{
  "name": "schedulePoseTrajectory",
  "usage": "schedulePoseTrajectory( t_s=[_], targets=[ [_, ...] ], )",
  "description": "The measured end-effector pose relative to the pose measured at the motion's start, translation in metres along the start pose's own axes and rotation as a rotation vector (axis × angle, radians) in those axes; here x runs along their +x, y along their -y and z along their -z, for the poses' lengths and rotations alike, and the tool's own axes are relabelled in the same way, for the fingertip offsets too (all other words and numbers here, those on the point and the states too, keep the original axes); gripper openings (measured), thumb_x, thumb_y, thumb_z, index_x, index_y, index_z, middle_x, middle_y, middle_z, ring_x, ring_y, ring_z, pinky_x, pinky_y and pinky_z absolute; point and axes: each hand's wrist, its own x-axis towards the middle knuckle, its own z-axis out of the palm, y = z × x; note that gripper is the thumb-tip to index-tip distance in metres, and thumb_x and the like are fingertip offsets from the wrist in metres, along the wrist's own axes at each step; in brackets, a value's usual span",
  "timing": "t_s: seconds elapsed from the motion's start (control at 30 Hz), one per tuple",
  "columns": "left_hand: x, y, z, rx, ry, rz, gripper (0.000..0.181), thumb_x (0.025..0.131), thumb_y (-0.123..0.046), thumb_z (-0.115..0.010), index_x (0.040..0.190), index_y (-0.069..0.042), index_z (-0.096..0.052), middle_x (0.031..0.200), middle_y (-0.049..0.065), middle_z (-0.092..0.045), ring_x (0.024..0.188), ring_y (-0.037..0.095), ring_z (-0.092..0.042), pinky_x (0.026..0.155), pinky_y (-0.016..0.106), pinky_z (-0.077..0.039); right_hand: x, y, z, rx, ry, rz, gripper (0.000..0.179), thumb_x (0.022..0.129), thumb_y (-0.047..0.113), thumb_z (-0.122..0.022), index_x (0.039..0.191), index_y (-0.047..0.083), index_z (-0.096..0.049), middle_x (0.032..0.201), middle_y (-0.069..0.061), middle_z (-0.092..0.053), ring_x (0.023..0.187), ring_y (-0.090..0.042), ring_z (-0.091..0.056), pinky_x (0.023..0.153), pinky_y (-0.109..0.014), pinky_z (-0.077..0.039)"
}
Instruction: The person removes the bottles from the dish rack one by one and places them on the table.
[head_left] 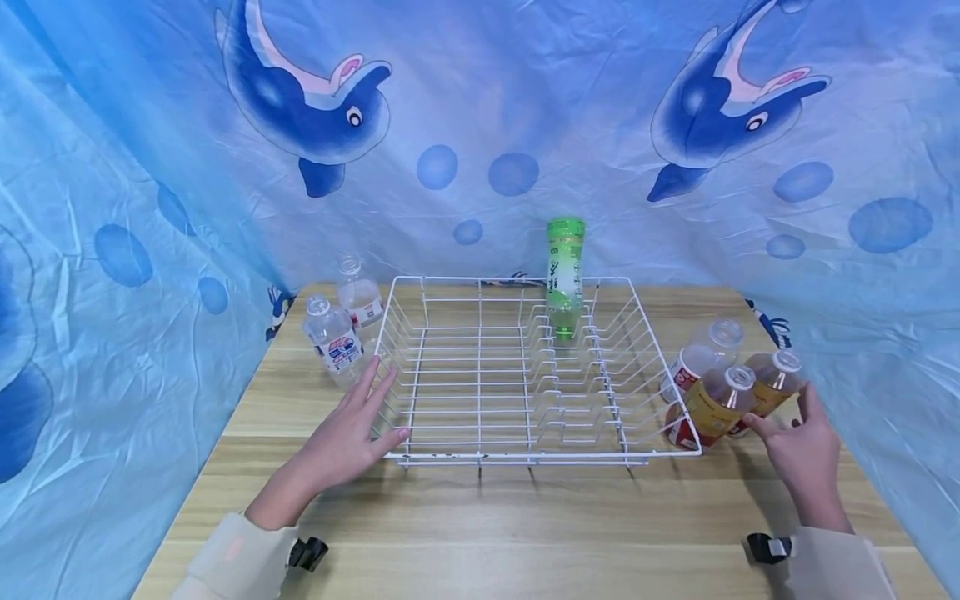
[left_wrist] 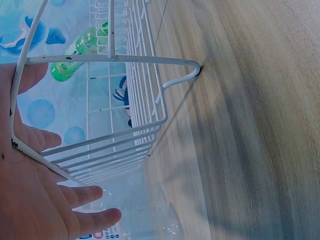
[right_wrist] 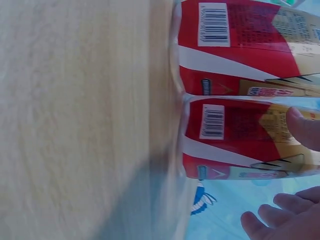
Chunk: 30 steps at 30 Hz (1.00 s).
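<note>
My left hand rests at the front left corner of a white wire dish rack, fingers straight and spread over its left rim, thumb across the front corner. In the left wrist view, the hand has fingers on both sides of the rack's side wires. My right hand is around the rightmost brownish plastic bottle, thumb in front and fingers at its far right side. In the right wrist view, the thumb overlaps that bottle's red-and-yellow label, while several fingers stand apart from it.
A matching brownish bottle and a clear bottle stand by the rack's right side. Two clear bottles are at its left. A green bottle stands upside down in the rack's back slots. A blue dolphin-print curtain encloses the wooden table.
</note>
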Motion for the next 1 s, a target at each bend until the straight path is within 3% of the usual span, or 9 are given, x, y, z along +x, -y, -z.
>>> schedulePoseTrajectory(
  t_s=[0.1, 0.17, 0.33, 0.47, 0.6, 0.8, 1.0],
  targets=[
    [0.0, 0.0, 0.0, 0.007, 0.004, 0.005, 0.092, 0.096, -0.059, -0.057, 0.164, -0.015, -0.012, 0.168, 0.017, 0.007, 0.149, 0.048, -0.013, 0.112, 0.07, -0.023, -0.005, 0.002, 0.006, -0.004, -0.018, -0.006, 0.104, 0.094, 0.031, -0.073, 0.162, 0.014, 0.005, 0.167, -0.008, 0.001, 0.146, -0.053, -0.014, 0.113, -0.068, -0.021],
    [0.0, 0.0, 0.0, 0.01, 0.005, 0.005, 0.092, 0.096, -0.06, -0.056, 0.164, -0.016, -0.012, 0.168, 0.017, 0.006, 0.149, 0.049, -0.014, 0.111, 0.071, -0.024, -0.008, 0.004, 0.011, 0.022, -0.052, -0.007, 0.104, 0.094, 0.029, -0.073, 0.162, 0.017, 0.006, 0.167, -0.003, 0.003, 0.148, -0.05, -0.012, 0.117, -0.063, -0.018],
    [0.0, 0.0, 0.0, 0.014, 0.005, 0.005, 0.093, 0.096, -0.062, -0.055, 0.163, -0.014, -0.013, 0.168, 0.017, 0.007, 0.149, 0.049, -0.014, 0.11, 0.071, -0.025, -0.021, 0.018, 0.015, 0.158, -0.25, 0.076, 0.092, 0.093, 0.014, -0.069, 0.163, 0.019, -0.009, 0.168, 0.005, -0.011, 0.152, -0.015, -0.012, 0.123, -0.032, -0.011],
    [0.0, -0.001, 0.0, 0.016, 0.004, 0.004, 0.093, 0.096, -0.059, -0.057, 0.163, -0.011, -0.015, 0.168, 0.017, 0.006, 0.149, 0.048, -0.012, 0.111, 0.071, -0.024, -0.032, 0.036, 0.014, 0.281, -0.389, 0.207, 0.084, 0.09, 0.004, -0.068, 0.16, 0.015, -0.023, 0.165, -0.002, -0.025, 0.149, -0.007, -0.021, 0.12, -0.02, -0.014],
    [0.0, -0.001, 0.001, 0.022, 0.005, 0.007, 0.092, 0.096, -0.058, -0.058, 0.162, -0.01, -0.017, 0.168, 0.017, 0.006, 0.149, 0.048, -0.012, 0.111, 0.071, -0.024, -0.041, 0.054, 0.009, 0.302, -0.482, 0.333, 0.082, 0.084, -0.001, -0.07, 0.156, 0.009, -0.034, 0.161, -0.008, -0.035, 0.147, -0.012, -0.029, 0.12, -0.022, -0.018],
    [0.0, -0.001, 0.002, 0.04, 0.014, 0.01, 0.093, 0.096, -0.061, -0.056, 0.163, -0.012, -0.014, 0.168, 0.017, 0.006, 0.149, 0.049, -0.012, 0.112, 0.07, -0.024, -0.055, 0.084, -0.001, 0.274, -0.566, 0.524, 0.078, 0.076, 0.006, -0.073, 0.149, 0.0, -0.045, 0.154, -0.016, -0.044, 0.146, -0.023, -0.036, 0.121, -0.029, -0.022],
    [0.0, -0.002, 0.003, 0.042, 0.013, 0.002, 0.093, 0.096, -0.06, -0.056, 0.163, -0.013, -0.013, 0.168, 0.018, 0.006, 0.149, 0.048, -0.011, 0.112, 0.07, -0.024, -0.058, 0.114, -0.014, 0.191, -0.541, 0.823, 0.081, 0.086, 0.046, -0.074, 0.139, -0.011, -0.052, 0.146, -0.025, -0.05, 0.141, -0.039, -0.041, 0.12, -0.042, -0.028]
  ],
)
